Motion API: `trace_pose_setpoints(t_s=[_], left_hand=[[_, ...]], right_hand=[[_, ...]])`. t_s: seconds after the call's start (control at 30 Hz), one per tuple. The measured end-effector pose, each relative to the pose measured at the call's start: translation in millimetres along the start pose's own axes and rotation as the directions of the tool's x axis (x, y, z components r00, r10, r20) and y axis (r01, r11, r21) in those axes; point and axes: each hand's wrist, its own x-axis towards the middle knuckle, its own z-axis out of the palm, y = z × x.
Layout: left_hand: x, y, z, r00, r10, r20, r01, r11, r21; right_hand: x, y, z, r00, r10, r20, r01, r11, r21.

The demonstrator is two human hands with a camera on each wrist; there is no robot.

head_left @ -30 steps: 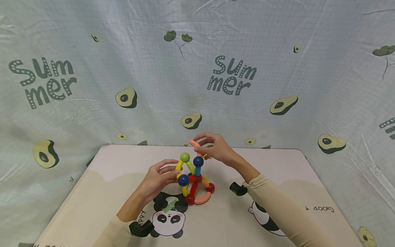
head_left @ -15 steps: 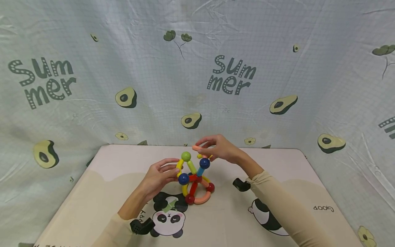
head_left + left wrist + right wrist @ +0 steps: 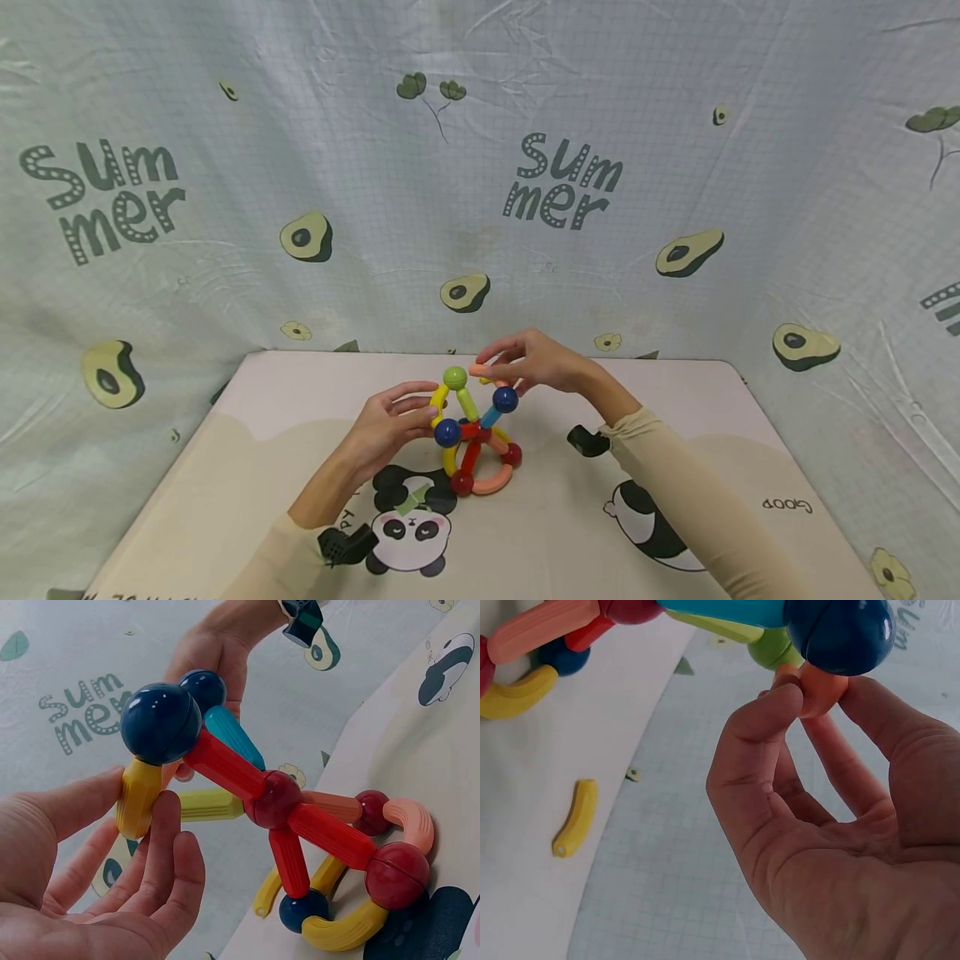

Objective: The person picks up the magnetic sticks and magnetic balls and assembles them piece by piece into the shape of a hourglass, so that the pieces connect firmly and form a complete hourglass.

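Observation:
A magnetic ball-and-rod construction stands mid-table, its rods meeting at a central red ball [image 3: 274, 799]. My left hand [image 3: 384, 429] pinches a curved yellow rod [image 3: 137, 799] between thumb and fingers; this rod joins a blue ball [image 3: 160, 723] to the green ball [image 3: 454, 378] on top. Thumb and fingers of my right hand [image 3: 536, 360] pinch a curved orange rod [image 3: 823, 691], with one end at another blue ball [image 3: 840, 634]. A light-blue rod [image 3: 727, 610] links that ball to the centre. The orange rod's other end reaches toward the green ball, partly hidden by fingers.
Below, red balls [image 3: 462, 482] and curved rods form a ring on the panda-printed table mat [image 3: 570, 533]. A loose curved yellow rod [image 3: 577, 817] lies behind the construction, near the far edge. A printed cloth [image 3: 360, 167] hangs beyond the table.
My right hand has come down slightly with the orange rod. Its blue ball has shifted right, and the light-blue rod now leans right instead of standing upright. My left hand stays nearly in place.

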Motion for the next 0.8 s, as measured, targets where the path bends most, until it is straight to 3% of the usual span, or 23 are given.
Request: trace_pose_setpoints(t_s=[0.8], left_hand=[[0.8,1.1,1.3,1.000,-0.005,0.018,0.005,1.000,-0.015]], right_hand=[[9.8,7.1,-7.7,0.999,0.008,0.048,-0.008,1.000,-0.004]])
